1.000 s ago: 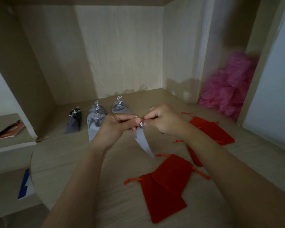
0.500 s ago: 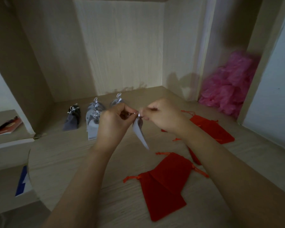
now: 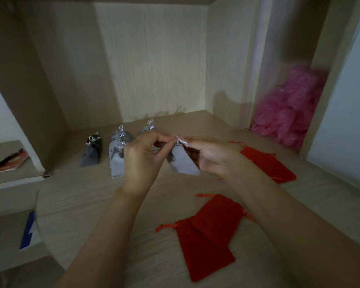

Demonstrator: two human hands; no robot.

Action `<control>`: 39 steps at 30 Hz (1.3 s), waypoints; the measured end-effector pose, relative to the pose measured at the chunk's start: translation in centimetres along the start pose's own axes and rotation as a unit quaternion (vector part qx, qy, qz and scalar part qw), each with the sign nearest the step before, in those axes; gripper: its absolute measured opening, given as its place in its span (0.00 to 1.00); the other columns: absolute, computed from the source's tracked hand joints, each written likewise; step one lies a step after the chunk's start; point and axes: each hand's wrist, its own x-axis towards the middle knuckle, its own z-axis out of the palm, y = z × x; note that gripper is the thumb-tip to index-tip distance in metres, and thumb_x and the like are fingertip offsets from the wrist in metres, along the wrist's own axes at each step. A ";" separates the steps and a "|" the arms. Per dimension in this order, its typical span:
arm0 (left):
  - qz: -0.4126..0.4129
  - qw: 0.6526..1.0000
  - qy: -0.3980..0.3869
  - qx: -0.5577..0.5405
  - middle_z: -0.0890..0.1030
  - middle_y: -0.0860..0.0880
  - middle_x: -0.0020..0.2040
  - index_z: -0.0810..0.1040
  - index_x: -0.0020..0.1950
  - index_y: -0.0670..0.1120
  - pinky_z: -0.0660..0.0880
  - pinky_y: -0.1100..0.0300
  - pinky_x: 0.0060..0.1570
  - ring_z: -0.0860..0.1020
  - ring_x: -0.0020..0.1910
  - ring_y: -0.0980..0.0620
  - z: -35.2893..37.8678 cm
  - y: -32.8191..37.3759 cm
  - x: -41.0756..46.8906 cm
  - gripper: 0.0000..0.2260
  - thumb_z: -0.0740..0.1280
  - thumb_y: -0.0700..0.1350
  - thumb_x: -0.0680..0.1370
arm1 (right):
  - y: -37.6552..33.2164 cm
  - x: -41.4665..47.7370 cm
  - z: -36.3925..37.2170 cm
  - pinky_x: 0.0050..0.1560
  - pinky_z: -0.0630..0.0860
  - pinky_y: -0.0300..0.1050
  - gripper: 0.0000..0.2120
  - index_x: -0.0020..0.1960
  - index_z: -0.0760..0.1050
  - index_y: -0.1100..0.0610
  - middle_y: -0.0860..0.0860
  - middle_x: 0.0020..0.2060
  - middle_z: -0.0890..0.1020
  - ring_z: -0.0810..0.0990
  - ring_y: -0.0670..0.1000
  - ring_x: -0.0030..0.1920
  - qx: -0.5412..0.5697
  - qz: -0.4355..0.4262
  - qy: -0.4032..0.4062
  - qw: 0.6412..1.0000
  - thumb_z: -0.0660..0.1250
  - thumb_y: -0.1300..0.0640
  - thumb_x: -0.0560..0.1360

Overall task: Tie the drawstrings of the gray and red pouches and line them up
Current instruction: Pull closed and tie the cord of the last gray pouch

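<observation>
I hold a light gray pouch in the air between both hands. My left hand pinches its silver drawstring at the top, and my right hand pinches the string from the other side. Behind them a row of tied pouches stands on the wooden surface: a dark gray pouch, light gray pouches beside it, and another gray pouch half hidden by my left hand. Untied red pouches lie flat: two overlapping ones near me and more on the right.
The wooden surface sits in an alcove with walls behind and to the left. A pink fluffy heap fills the right corner. A lower shelf at left holds a red booklet. A blue and white item lies below the front-left edge.
Both hands lifted the gray pouch slightly and drew a little apart at its neck. The pouch turned from hanging edge-on to showing its flat side.
</observation>
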 end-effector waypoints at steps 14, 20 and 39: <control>-0.092 0.992 0.004 -0.083 0.84 0.50 0.44 0.83 0.43 0.42 0.74 0.65 0.50 0.81 0.46 0.58 0.1 -0.1 0.1 0.03 0.74 0.38 0.70 | -0.1 0.7 -0.2 0.36 0.72 0.33 0.10 0.38 0.79 0.57 0.46 0.28 0.79 0.74 0.41 0.29 -0.089 -0.107 -0.010 0.990 0.64 0.64 0.77; -0.244 0.961 -0.008 -0.127 0.82 0.59 0.34 0.81 0.37 0.51 0.72 0.72 0.42 0.78 0.36 0.65 0.3 0.3 0.5 0.06 0.76 0.41 0.67 | -0.5 1.3 -0.5 0.24 0.65 0.31 0.14 0.36 0.72 0.60 0.52 0.30 0.69 0.67 0.41 0.22 0.049 -0.116 0.099 0.987 0.58 0.67 0.79; -0.328 0.872 -0.117 -0.344 0.83 0.52 0.35 0.80 0.40 0.40 0.76 0.66 0.45 0.79 0.38 0.57 1.2 0.3 0.0 0.07 0.72 0.41 0.64 | 0.1 1.6 -0.3 0.39 0.74 0.39 0.14 0.39 0.74 0.58 0.46 0.29 0.79 0.78 0.45 0.34 0.054 -0.176 0.099 0.978 0.57 0.61 0.81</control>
